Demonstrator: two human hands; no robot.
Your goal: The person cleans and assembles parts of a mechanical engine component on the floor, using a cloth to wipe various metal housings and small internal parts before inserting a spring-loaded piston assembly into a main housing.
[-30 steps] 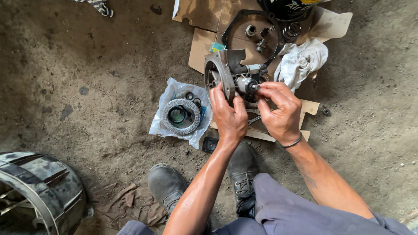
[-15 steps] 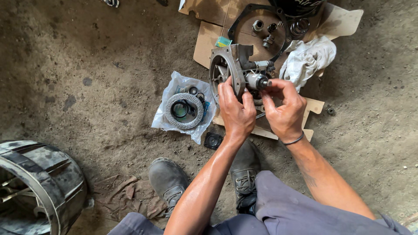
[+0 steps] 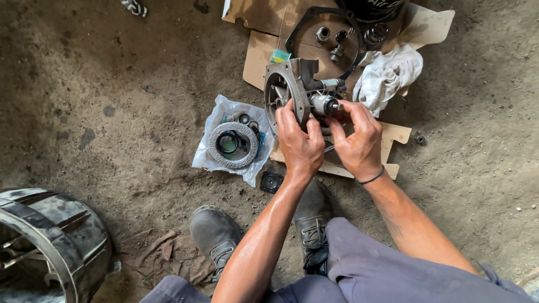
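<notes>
Gripping the grey metal housing [image 3: 289, 90] with my left hand [image 3: 300, 143], right hand [image 3: 356, 140] pinching its cylinder [image 3: 324, 104], over the cardboard's [image 3: 261, 53] near edge. Clear bag [image 3: 216, 120] on the dirt holds a ring [image 3: 233, 146] and seals.

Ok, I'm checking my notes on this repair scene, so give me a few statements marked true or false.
1. The left hand grips the grey metal housing. True.
2. The right hand rests on the white crumpled rag. False: its fingers are at the housing's small cylindrical shaft.
3. The round grey friction ring lies on a clear plastic bag. True.
4. The housing sits on bare dirt. False: it is over brown cardboard.
</notes>
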